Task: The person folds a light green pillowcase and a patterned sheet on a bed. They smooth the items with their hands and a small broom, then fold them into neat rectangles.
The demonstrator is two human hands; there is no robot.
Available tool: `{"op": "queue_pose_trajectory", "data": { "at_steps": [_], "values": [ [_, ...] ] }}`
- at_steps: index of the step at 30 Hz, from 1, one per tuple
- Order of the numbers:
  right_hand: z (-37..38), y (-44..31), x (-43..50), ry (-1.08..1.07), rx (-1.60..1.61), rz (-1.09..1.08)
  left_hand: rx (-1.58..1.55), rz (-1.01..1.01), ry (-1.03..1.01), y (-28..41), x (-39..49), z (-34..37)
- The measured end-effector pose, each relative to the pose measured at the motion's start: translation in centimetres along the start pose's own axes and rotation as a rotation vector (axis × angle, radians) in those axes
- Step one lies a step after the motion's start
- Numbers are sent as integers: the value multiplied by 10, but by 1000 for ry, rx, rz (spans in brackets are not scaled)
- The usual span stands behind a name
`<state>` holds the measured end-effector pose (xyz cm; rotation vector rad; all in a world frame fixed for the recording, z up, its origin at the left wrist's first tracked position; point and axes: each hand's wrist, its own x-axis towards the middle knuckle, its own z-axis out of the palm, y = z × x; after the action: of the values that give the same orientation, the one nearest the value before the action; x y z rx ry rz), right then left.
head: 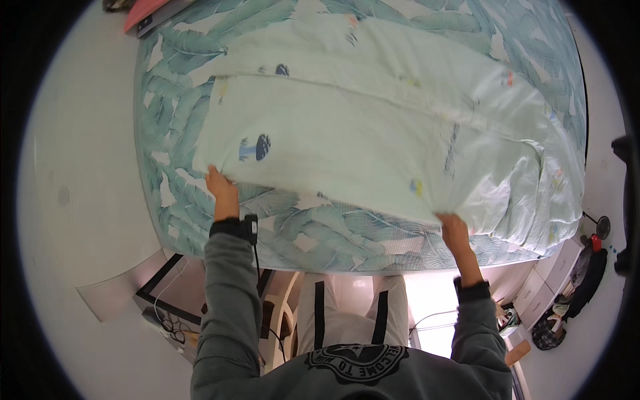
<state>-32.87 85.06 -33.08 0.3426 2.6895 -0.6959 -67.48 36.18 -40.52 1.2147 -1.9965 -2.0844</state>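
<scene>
A pale green quilt [325, 130] with small printed pictures, a dark mushroom shape among them, lies spread and partly folded over a bed sheet [310, 225] with a blue-green leaf pattern. My left hand [221, 190] grips the quilt's near left corner. Farther right, my right hand [454, 232] holds the same near edge, and creases fan out from its fingers. A long fold runs across the quilt beyond both hands. Toward the right end of the bed the cloth is bunched and wrinkled.
White drawers [542, 285] stand past the bed's near right corner, with dark clothes [590, 280] beside them. At the near left are a black-edged table [170, 295] and glasses [175, 327]. A wooden chair [280, 310] stands close to my legs. A pink item [147, 15] lies at the far left corner.
</scene>
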Motion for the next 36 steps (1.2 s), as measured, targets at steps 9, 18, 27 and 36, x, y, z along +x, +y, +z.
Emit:
{"op": "queue_pose_trajectory", "data": {
  "at_steps": [9,18,27,36],
  "values": [
    [11,-8,-100,-1189,-528,255,424,-211,128,-93,-155,-175],
    [-25,-170,232,253,31,-400,19,-466,133,-81,-162,-184],
    [40,-283,352,-309,-271,-147,-112,-681,113,-58,-106,-189],
    [-89,-350,480,210,-282,-220,-367,-244,134,76,-100,-213]
  ]
}}
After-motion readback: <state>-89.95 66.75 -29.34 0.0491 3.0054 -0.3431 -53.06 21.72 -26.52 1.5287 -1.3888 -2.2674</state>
